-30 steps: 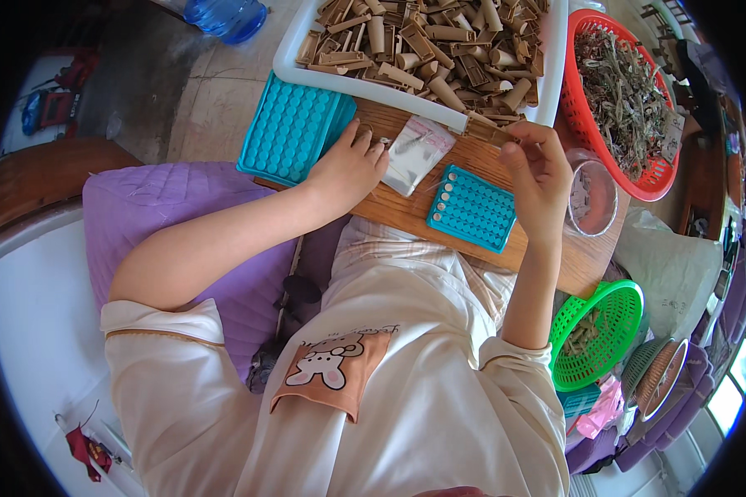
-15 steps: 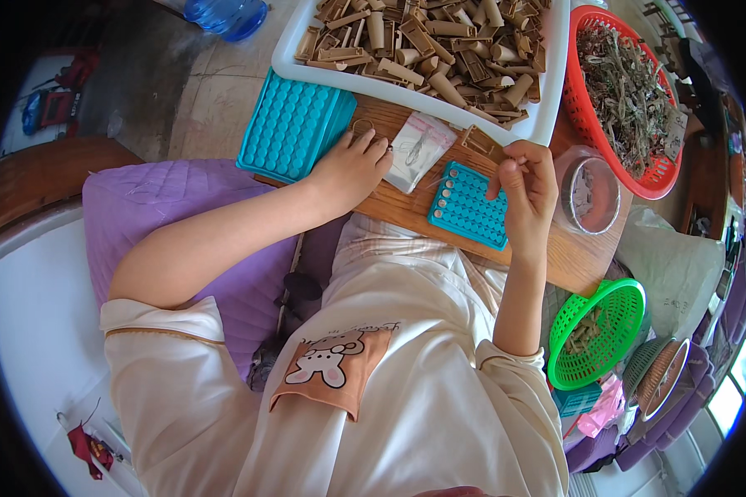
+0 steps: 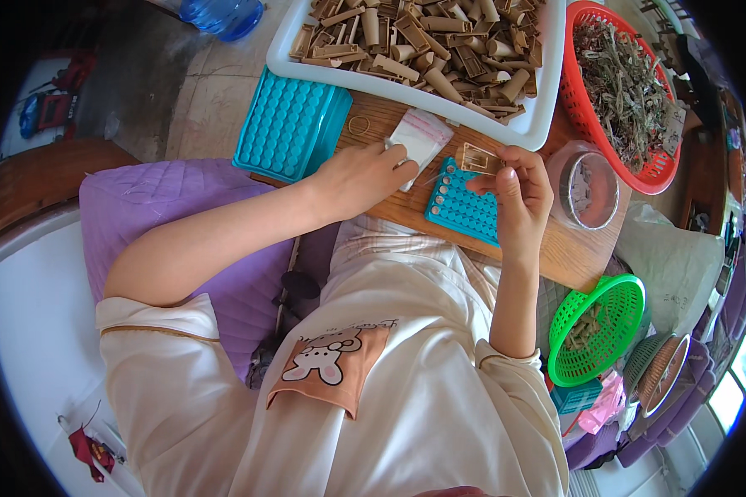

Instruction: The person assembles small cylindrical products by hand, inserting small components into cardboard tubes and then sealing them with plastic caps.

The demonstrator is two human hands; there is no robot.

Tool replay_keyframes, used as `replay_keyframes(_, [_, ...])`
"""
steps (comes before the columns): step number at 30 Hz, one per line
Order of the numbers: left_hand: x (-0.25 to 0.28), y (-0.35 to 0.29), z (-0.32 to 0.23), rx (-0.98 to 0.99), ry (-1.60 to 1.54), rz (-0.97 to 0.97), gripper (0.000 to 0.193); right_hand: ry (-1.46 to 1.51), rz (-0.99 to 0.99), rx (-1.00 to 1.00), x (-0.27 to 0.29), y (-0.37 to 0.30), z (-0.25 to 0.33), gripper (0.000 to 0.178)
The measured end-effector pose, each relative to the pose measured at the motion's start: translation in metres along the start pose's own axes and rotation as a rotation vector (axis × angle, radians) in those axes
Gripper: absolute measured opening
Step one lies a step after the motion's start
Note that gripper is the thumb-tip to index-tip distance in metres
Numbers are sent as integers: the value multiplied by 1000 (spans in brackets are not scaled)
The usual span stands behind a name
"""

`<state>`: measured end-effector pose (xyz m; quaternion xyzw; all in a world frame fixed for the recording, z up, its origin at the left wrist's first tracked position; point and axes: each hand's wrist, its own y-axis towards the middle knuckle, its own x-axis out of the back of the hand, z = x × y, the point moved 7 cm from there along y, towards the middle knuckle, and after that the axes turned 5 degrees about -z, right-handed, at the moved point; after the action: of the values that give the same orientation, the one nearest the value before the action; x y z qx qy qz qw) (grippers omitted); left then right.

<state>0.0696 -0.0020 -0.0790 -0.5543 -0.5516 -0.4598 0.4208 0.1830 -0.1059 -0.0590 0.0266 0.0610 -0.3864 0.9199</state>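
Observation:
My right hand (image 3: 522, 195) pinches a small tan trough-shaped piece (image 3: 477, 158), its hollow side showing, between thumb and fingers. It is held above the far edge of a small teal tray (image 3: 460, 203) with rows of round wells; several wells along its left side hold pale round bits. My left hand (image 3: 365, 180) rests over a clear packet (image 3: 423, 137) with a pinkish top strip. Its fingers are bent and closed over the packet's near part, and their tips are partly hidden. A faint thin strand shows between that hand and the small tray.
A white bin (image 3: 551, 91) full of tan pieces stands at the back. Left is a larger teal tray (image 3: 286, 124), with a thin ring (image 3: 358, 126) beside it. To the right are a clear round tub (image 3: 588, 189), a red basket (image 3: 584, 116) of dried scraps and a green basket (image 3: 634, 331).
My left hand has moved right, from beside the thin ring onto the packet. My right hand has shifted slightly left and nearer, bringing the tan piece over the small tray's far edge.

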Motion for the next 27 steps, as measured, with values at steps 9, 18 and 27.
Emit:
replay_keyframes(9, [55,19,-13,130,-648,-179,15,237,-96,-34,5,-7,2,18])
replay_keyframes(18, [78,12,-9,466,-1418,-188,14,18,-321,136,-4,-18,22,16])
replay_keyframes(27, [97,6,3,362,-1223,-376,15,-100,-360,388,-38,-24,39,19])
